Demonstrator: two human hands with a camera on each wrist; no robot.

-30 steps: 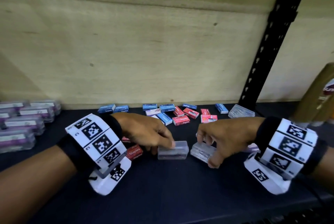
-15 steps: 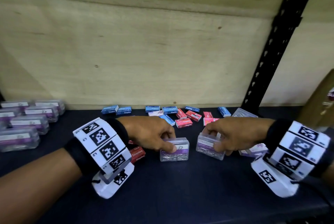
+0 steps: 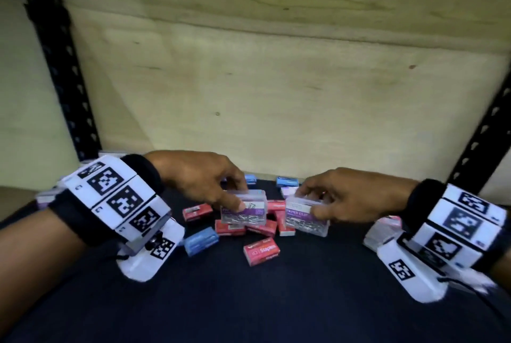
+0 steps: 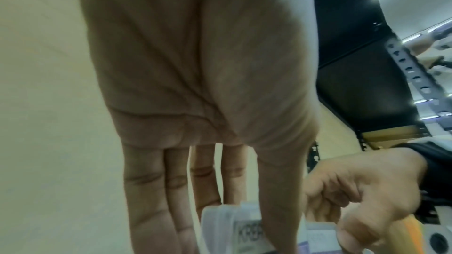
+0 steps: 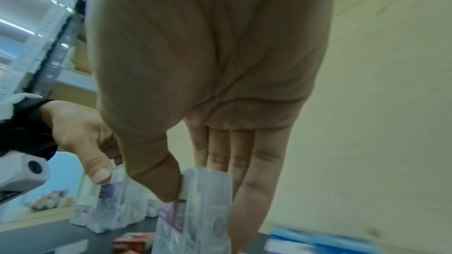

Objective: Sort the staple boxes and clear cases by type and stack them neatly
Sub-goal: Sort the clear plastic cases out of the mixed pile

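My left hand (image 3: pixel 221 190) pinches a clear paper-clip case (image 3: pixel 244 211) between thumb and fingers, lifted above the red staple boxes (image 3: pixel 261 251). My right hand (image 3: pixel 326 198) pinches a second clear case (image 3: pixel 305 219) with a purple label right beside it, also off the shelf. The two cases hang side by side, a small gap between them. In the left wrist view the case (image 4: pixel 232 227) sits between thumb and fingers; in the right wrist view the thumb presses the other case (image 5: pixel 203 210). Blue staple boxes (image 3: pixel 200 240) lie scattered around the red ones.
The dark shelf surface (image 3: pixel 249 309) ends at a wooden back wall (image 3: pixel 276 93). More clear cases (image 3: pixel 383 229) lie under my right wrist and others at the far left (image 3: pixel 47 196). Black slotted uprights (image 3: pixel 63 66) stand at both sides.
Both hands have lifted their clear cases off the shelf and carried them back over the staple boxes. The head view has swung left and closer.
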